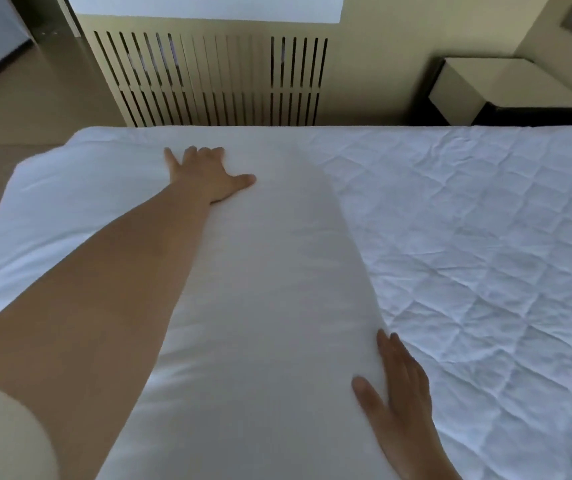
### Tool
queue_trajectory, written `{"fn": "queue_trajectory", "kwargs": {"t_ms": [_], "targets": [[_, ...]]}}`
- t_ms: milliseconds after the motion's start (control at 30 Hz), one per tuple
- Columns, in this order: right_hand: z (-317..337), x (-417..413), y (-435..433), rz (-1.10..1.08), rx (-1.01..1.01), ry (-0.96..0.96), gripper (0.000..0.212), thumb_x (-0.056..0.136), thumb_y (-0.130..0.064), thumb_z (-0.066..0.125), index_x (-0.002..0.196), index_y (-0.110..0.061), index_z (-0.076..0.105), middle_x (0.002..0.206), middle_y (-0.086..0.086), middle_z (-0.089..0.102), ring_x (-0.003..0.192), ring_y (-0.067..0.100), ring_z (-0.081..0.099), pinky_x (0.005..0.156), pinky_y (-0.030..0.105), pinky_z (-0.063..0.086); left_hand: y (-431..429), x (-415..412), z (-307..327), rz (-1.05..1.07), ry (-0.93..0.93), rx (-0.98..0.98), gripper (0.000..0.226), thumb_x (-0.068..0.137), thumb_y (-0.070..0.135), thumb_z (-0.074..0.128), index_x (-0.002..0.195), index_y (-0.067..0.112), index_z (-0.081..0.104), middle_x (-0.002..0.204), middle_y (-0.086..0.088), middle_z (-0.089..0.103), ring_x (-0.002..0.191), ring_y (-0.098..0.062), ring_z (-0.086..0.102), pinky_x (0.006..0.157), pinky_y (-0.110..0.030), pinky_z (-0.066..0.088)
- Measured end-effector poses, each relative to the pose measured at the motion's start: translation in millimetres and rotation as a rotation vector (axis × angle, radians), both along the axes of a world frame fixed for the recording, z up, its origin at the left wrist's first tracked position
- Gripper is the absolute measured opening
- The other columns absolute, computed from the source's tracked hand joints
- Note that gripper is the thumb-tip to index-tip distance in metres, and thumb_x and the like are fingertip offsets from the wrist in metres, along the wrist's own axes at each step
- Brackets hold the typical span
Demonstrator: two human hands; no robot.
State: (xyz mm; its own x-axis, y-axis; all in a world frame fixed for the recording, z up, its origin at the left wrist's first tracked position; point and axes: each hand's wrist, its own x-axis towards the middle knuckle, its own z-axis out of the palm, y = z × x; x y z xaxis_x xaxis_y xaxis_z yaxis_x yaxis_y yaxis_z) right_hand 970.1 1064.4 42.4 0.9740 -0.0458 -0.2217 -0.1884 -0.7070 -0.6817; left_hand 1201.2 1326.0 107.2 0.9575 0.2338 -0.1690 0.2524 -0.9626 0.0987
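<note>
A smooth white sheet lies folded in a long band over the left part of a bed, on top of a quilted white mattress pad. My left hand is stretched far forward and rests flat on the sheet near the bed's far edge, fingers spread. Close to me, my right hand lies flat along the sheet's right edge, fingers straight, where the sheet meets the quilted pad. Neither hand holds anything.
Beyond the bed's far edge stands a slatted beige radiator cover under a window. A low bedside table with a dark base sits at the far right. Tan floor shows at the left.
</note>
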Motion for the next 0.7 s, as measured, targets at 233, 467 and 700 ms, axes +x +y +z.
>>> {"fn": "queue_trajectory", "kwargs": {"t_ms": [233, 467, 700], "targets": [[-59, -17, 18, 0.029, -0.108, -0.299, 0.065, 0.066, -0.089, 0.015, 0.128, -0.068, 0.013, 0.149, -0.029, 0.010, 0.136, 0.007, 0.025, 0.106, 0.030, 0.025, -2, 4, -20, 0.015, -0.422, 0.083, 0.035, 0.095, 0.032, 0.039, 0.102, 0.005, 0.061, 0.104, -0.015, 0.062, 0.107, -0.030, 0.049, 0.105, -0.040, 0.016], [-102, -26, 30, -0.006, -0.272, -0.467, 0.034, 0.095, -0.034, 0.023, 0.099, -0.019, 0.053, 0.147, -0.007, 0.036, 0.139, 0.002, 0.023, 0.105, 0.028, 0.027, 3, 13, -27, -0.026, -0.437, 0.124, 0.040, 0.097, 0.033, 0.034, 0.112, 0.006, 0.059, 0.118, -0.013, 0.058, 0.122, -0.028, 0.038, 0.113, -0.046, 0.003], [-88, -40, 25, 0.102, -0.359, -0.256, 0.086, 0.073, -0.077, 0.021, 0.146, -0.036, 0.002, 0.156, -0.010, -0.004, 0.143, 0.006, -0.005, 0.077, 0.052, 0.049, -16, -33, -18, -0.117, -0.228, -0.065, 0.054, 0.097, 0.036, 0.033, 0.147, 0.022, 0.017, 0.156, -0.004, 0.009, 0.143, -0.019, 0.004, 0.113, -0.041, -0.010]]}}
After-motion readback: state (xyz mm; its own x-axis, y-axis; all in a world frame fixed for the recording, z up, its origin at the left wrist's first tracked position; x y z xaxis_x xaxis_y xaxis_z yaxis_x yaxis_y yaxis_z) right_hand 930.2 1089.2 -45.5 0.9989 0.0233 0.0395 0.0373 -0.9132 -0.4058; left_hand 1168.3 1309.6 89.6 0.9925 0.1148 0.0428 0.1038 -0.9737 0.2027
